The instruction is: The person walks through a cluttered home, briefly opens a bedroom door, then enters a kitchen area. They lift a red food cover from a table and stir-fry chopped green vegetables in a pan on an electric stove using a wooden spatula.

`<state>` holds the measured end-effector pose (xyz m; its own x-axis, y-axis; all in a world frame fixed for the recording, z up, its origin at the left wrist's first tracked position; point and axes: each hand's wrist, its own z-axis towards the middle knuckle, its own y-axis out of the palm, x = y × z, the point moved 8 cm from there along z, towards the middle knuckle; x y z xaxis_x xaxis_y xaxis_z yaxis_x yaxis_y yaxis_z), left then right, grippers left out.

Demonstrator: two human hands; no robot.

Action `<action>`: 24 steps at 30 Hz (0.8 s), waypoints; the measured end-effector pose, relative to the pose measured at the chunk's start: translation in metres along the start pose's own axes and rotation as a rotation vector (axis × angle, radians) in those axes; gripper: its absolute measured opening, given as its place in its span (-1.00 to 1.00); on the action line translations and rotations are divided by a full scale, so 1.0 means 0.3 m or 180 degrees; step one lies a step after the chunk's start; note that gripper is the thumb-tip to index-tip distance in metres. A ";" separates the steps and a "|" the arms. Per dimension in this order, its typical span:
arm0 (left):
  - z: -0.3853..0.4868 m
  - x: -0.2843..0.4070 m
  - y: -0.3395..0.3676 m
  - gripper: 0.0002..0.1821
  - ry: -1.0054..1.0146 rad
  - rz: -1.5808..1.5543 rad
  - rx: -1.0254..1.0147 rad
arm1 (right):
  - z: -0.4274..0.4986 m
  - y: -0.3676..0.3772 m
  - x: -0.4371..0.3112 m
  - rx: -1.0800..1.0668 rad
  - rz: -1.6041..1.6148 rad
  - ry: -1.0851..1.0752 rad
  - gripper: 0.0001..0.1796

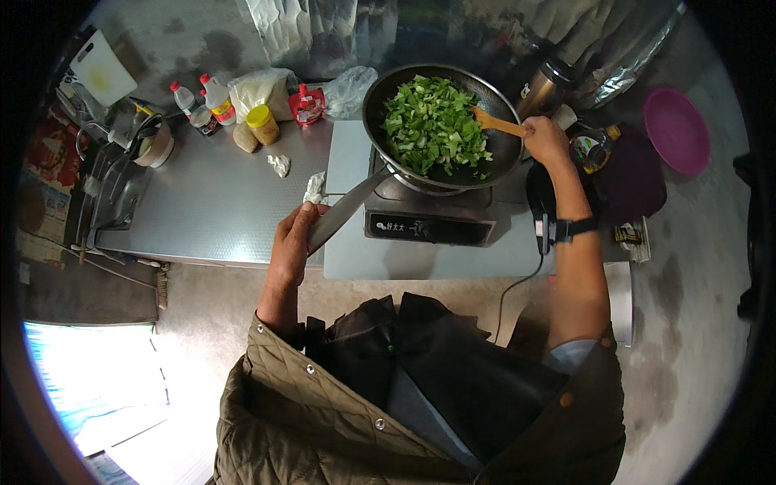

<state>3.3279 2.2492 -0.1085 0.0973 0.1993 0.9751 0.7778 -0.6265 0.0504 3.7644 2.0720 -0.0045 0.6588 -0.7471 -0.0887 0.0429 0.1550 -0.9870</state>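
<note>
A deep frying pan (506, 148) sits over a gas stove (429, 228) with a heap of chopped leafy greens (433, 124) inside. My left hand (295, 239) is closed around the end of the pan's long metal handle (351, 209). At the pan's right rim, my right hand (547, 140) grips a wooden spatula (500, 124), whose blade touches the right edge of the greens. A dark strap with a small device circles my right forearm. A crumpled white tissue (315, 187) lies just beyond my left hand.
Left of the pan are a yellow-lidded jar (262, 124), a red pouch (307, 106), bottles (217, 100) and plastic bags. A sink (118, 194) lies far left. On the right stand a steel thermos (542, 91), an oil bottle (594, 150) and a purple basin (676, 131); a cable hangs over the front edge.
</note>
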 end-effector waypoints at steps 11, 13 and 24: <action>0.001 0.003 -0.003 -0.53 0.0205 0.0037 0.0149 | 0.053 -0.127 0.070 0.0549 -0.0630 -0.0282 -0.80; 0.001 0.000 -0.010 -0.54 0.0209 0.0077 0.0190 | 0.161 -0.065 0.106 0.0240 -0.0616 0.0058 -0.76; -0.016 0.024 -0.015 -0.65 0.0247 0.0256 0.0451 | 0.420 0.069 -0.207 -0.0240 -0.0034 -0.1265 -0.76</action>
<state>3.3220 2.2498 -0.1008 0.1187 0.0906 0.9888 0.8498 -0.5243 -0.0539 3.8190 2.2031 -0.0026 0.8984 -0.4378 -0.0341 0.0058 0.0896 -0.9960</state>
